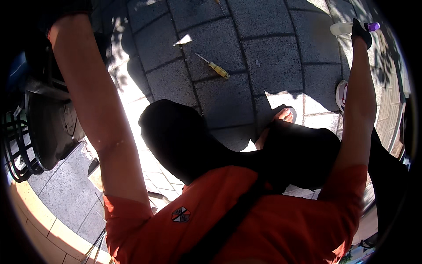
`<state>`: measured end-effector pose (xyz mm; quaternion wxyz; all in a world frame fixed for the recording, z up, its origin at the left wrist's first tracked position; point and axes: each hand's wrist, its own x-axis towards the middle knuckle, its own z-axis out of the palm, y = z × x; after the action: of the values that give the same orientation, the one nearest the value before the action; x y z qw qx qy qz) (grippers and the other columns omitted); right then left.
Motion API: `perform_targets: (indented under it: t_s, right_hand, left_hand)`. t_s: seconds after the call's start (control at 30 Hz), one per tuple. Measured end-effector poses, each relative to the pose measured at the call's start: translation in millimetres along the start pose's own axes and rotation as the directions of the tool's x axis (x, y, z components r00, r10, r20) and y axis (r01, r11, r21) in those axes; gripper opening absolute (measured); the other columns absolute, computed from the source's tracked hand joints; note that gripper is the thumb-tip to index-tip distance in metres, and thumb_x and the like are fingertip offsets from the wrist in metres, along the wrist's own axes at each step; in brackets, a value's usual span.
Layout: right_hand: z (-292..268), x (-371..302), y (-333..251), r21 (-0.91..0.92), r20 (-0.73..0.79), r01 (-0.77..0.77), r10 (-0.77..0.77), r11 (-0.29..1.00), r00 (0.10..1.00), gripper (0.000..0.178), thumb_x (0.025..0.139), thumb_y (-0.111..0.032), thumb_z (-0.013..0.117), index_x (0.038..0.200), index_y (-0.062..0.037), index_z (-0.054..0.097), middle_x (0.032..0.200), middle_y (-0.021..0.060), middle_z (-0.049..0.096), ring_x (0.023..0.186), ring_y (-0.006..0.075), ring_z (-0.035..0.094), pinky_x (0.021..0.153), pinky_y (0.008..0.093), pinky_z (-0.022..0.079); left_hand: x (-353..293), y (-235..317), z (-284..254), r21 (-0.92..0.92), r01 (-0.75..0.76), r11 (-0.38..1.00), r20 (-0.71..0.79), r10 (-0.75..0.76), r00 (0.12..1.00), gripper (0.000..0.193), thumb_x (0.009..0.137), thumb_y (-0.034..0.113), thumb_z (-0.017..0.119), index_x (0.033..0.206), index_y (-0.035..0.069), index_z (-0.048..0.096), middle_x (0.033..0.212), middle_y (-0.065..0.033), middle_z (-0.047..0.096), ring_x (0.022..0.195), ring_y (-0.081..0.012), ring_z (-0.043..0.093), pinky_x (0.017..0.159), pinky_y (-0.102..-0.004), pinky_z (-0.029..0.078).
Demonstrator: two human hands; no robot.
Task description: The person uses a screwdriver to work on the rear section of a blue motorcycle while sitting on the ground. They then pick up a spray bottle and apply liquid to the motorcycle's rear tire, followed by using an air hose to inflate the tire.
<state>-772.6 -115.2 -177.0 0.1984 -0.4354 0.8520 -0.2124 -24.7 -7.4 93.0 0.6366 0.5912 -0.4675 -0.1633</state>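
Observation:
Stretched out to the far right, my right hand (pixel 361 36) in a dark glove is closed around a pale, translucent bottle (pixel 342 29) with a purple end (pixel 373 27). My left arm reaches up to the far left. There my left hand (pixel 66 9), also in a dark glove, is mostly lost in shadow at the picture's rim, and its fingers are hidden. On the grey paving ahead of my knees lies a screwdriver (pixel 218 70) with a yellow handle, apart from both hands. Part of a second yellow-handled tool (pixel 218 2) shows at the top edge.
A dark curved panel (pixel 50 125) and black bars (pixel 17 147) stand at the left, beneath my left arm. A bare-toed foot (pixel 285 115) rests on the paving (pixel 272 61) beside my black-clad leg. A white shoe (pixel 341 95) shows near my right arm.

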Motion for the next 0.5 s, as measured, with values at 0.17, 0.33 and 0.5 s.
perform_targets:
  t_s: [0.17,0.33,0.5]
  right_hand:
    - [-4,-3,14,-0.065,0.145,-0.06,0.069,0.996,0.987,0.049,0.086,-0.052,0.072,0.104,-0.0064,0.072,0.077,0.0072,0.069,0.064,0.0183,0.065,0.06,0.0336,0.051]
    - [-10,-39,30,-0.224,0.389,-0.167,0.245,0.96,0.888,0.041,0.088,-0.046,0.072,0.104,-0.0082,0.07,0.076,0.0058,0.066,0.061,0.0178,0.062,0.056,0.0334,0.049]
    - [38,-128,-9,-0.308,0.675,0.025,0.2,0.951,0.71,0.033,0.09,-0.04,0.072,0.103,-0.0099,0.069,0.075,0.0045,0.064,0.059,0.0173,0.058,0.052,0.0332,0.047]
  left_hand:
    - [-10,0,9,-0.051,0.045,0.998,-0.009,-0.046,0.999,0.06,0.086,0.021,0.081,0.137,0.006,0.054,0.128,-0.0085,0.06,0.11,-0.0234,0.062,0.085,-0.0353,0.052]
    - [-15,1,19,-0.098,0.066,0.993,0.008,-0.066,0.998,0.053,0.088,0.023,0.079,0.134,0.006,0.057,0.124,-0.0074,0.064,0.105,-0.0224,0.065,0.08,-0.0337,0.053]
    - [-25,-2,30,-0.137,0.104,0.985,0.034,-0.1,0.994,0.046,0.091,0.024,0.076,0.131,0.007,0.06,0.119,-0.0063,0.067,0.1,-0.0214,0.068,0.076,-0.0322,0.054]
